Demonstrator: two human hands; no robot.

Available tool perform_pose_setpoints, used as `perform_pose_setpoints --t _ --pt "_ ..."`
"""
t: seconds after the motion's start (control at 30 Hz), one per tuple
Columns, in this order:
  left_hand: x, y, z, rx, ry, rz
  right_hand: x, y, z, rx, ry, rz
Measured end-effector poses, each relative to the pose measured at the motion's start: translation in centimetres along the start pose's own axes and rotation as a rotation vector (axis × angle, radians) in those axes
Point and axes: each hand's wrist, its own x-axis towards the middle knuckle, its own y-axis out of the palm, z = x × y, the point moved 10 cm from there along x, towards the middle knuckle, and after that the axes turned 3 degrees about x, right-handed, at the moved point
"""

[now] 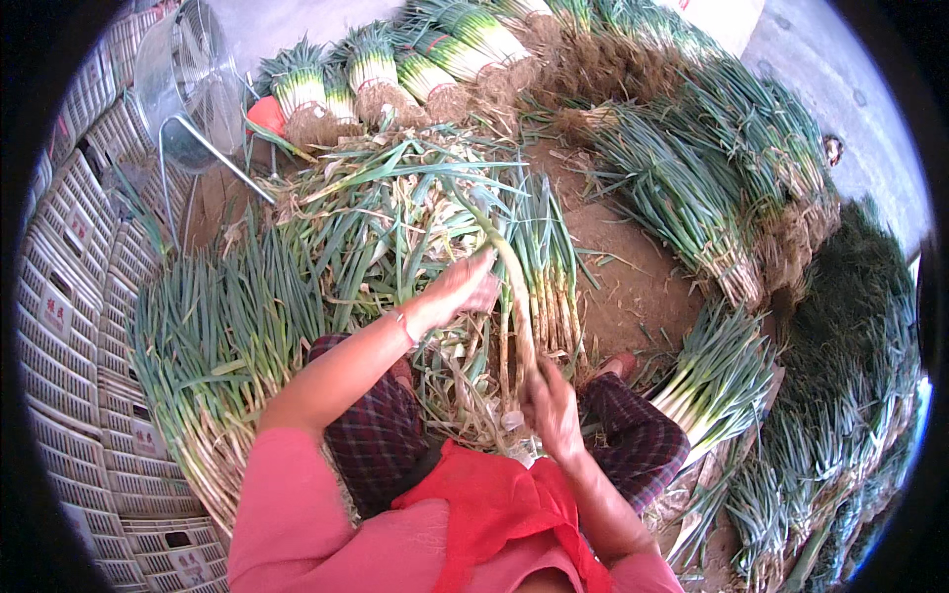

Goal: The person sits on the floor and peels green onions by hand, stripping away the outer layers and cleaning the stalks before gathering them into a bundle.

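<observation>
A single long green onion stalk (510,270) slants upright in front of me, its leafy top pointing away. My right hand (550,406) is closed around the pale lower end. My left hand (458,287) is beside the upper part of the stalk, fingers blurred by motion. It seems to touch the stalk, but whether it grips is unclear. Just beyond my hands, to the right, a small row of green onions (549,289) lies on the ground with soil-stained stems. Beneath and beyond my left hand spreads a heap of stripped leaves and peelings (393,222).
Unpeeled green onions (230,326) are piled at left beside stacked plastic crates (67,311). A metal floor fan (196,89) stands at far left. Tied bundles (371,67) line the back. More onion bundles (675,185) lie at right, with white-stemmed ones (704,378) near my right knee.
</observation>
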Motion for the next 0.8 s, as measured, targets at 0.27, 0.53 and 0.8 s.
perform_pose_setpoints --t 0.27,0.53,0.8 --pt "2.2 -5.0 -7.7 -0.723 0.389 -0.175 -3.6 3.3 -1.7 -0.418 -0.266 0.134" --pt "-0.2 -0.6 -8.8 -0.732 0.39 0.01 10.8 3.9 8.5 0.129 -0.48 -0.193" --pt "-0.1 -5.3 -10.1 -0.673 0.479 -0.064 6.2 4.8 6.0 0.248 -0.424 -0.117"
